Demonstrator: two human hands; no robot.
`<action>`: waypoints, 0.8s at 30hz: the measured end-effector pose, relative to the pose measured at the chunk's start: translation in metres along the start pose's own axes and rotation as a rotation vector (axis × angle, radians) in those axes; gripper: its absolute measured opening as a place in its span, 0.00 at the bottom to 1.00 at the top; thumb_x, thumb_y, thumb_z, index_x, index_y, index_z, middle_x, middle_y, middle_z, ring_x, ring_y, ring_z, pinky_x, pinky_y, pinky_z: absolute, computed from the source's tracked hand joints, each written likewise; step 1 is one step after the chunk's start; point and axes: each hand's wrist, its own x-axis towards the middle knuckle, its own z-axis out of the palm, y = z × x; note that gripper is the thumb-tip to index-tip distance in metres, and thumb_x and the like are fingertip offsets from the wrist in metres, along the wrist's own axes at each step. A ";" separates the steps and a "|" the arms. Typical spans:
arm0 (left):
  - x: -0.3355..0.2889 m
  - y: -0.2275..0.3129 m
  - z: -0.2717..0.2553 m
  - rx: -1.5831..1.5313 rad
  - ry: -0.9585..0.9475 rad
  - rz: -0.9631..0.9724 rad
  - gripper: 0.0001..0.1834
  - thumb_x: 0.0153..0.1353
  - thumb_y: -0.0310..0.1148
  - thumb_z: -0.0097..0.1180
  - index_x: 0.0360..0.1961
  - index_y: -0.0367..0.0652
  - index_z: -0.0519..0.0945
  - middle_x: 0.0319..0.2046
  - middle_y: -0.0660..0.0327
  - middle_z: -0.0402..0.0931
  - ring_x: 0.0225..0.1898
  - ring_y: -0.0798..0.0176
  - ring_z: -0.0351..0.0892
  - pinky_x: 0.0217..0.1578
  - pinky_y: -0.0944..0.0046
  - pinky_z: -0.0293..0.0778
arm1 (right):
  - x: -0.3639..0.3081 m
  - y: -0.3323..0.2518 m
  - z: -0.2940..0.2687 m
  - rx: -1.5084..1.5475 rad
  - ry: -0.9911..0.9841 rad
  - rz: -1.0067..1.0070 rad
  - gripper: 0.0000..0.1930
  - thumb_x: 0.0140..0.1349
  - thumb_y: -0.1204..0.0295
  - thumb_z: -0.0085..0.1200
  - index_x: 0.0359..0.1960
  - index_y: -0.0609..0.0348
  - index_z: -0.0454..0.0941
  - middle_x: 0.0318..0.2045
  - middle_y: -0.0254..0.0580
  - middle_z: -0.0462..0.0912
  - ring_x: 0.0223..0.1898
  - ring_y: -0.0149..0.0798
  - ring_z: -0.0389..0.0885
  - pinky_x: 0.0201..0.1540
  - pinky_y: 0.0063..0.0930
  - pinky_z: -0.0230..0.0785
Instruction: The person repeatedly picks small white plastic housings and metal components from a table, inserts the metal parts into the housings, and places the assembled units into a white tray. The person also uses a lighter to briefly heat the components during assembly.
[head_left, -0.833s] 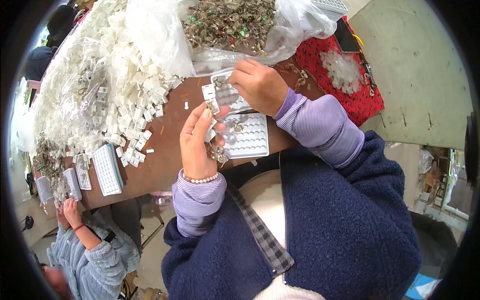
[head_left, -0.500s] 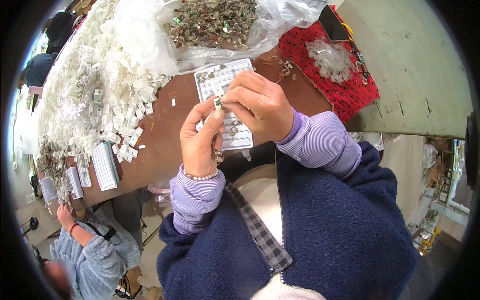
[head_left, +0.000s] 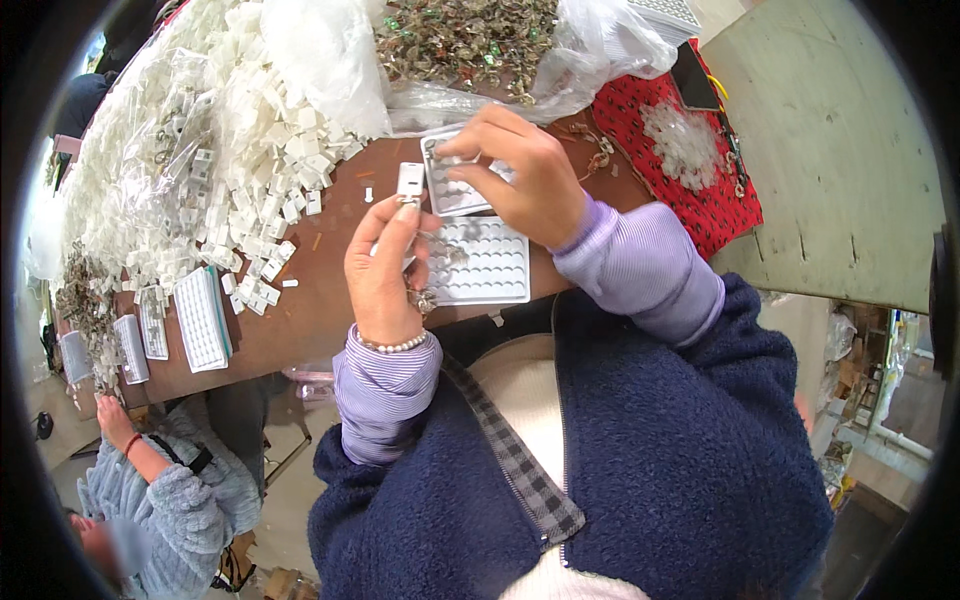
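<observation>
The left hand (head_left: 385, 270) pinches a small white clip (head_left: 410, 181); the right hand (head_left: 525, 175) grips a tray (head_left: 448, 190) above the dimpled tray (head_left: 485, 268) at the table's near edge.

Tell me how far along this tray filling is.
Done: stacked white trays lie at the table's left edge. In hand: the left hand pinches a small white piece, the right hand holds a tray above another dimpled tray, seemingly mostly empty. Left: a large heap of white pieces and metal parts.
</observation>
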 end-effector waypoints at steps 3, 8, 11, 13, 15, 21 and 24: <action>0.004 0.003 -0.012 -0.045 0.024 -0.024 0.12 0.75 0.34 0.62 0.54 0.40 0.85 0.37 0.62 0.88 0.28 0.81 0.73 0.21 0.80 0.63 | 0.021 0.028 0.019 -0.226 -0.062 -0.135 0.07 0.59 0.77 0.66 0.40 0.60 0.86 0.37 0.44 0.83 0.40 0.51 0.84 0.45 0.42 0.78; 0.007 0.001 -0.015 -0.052 -0.005 -0.045 0.13 0.72 0.32 0.66 0.54 0.40 0.85 0.38 0.61 0.89 0.30 0.81 0.74 0.21 0.79 0.63 | 0.031 0.035 0.025 -0.334 -0.170 -0.133 0.04 0.59 0.75 0.65 0.32 0.60 0.83 0.32 0.42 0.80 0.40 0.51 0.83 0.47 0.43 0.75; 0.005 0.000 -0.011 0.025 -0.035 -0.005 0.13 0.70 0.30 0.68 0.53 0.41 0.85 0.39 0.61 0.89 0.30 0.81 0.74 0.21 0.79 0.63 | 0.020 0.013 0.011 -0.204 -0.075 -0.184 0.04 0.59 0.76 0.66 0.32 0.61 0.83 0.33 0.42 0.82 0.38 0.50 0.83 0.45 0.41 0.74; 0.002 -0.002 -0.007 0.061 -0.065 0.002 0.13 0.69 0.29 0.69 0.53 0.41 0.85 0.40 0.61 0.89 0.28 0.81 0.73 0.21 0.79 0.63 | 0.005 -0.005 0.006 -0.076 0.018 -0.190 0.06 0.56 0.74 0.70 0.32 0.56 0.84 0.31 0.38 0.81 0.37 0.45 0.84 0.43 0.40 0.73; -0.003 -0.004 -0.001 0.095 -0.118 0.008 0.13 0.68 0.29 0.70 0.52 0.40 0.85 0.40 0.62 0.88 0.27 0.81 0.72 0.21 0.79 0.62 | -0.009 -0.020 -0.001 -0.037 0.078 -0.217 0.07 0.54 0.76 0.71 0.31 0.55 0.84 0.31 0.36 0.81 0.37 0.43 0.84 0.42 0.39 0.73; -0.019 -0.006 0.008 0.110 -0.190 0.001 0.14 0.68 0.30 0.71 0.52 0.39 0.86 0.34 0.64 0.87 0.25 0.82 0.71 0.20 0.79 0.61 | -0.032 -0.030 -0.011 0.093 0.100 -0.162 0.07 0.58 0.78 0.69 0.33 0.58 0.82 0.32 0.39 0.80 0.36 0.45 0.83 0.41 0.39 0.74; -0.021 -0.004 0.010 0.179 -0.177 0.035 0.14 0.69 0.32 0.70 0.52 0.38 0.86 0.33 0.63 0.87 0.25 0.81 0.71 0.20 0.79 0.62 | -0.041 -0.032 -0.009 0.168 0.081 -0.067 0.06 0.60 0.79 0.68 0.34 0.61 0.81 0.32 0.40 0.80 0.36 0.45 0.83 0.39 0.39 0.75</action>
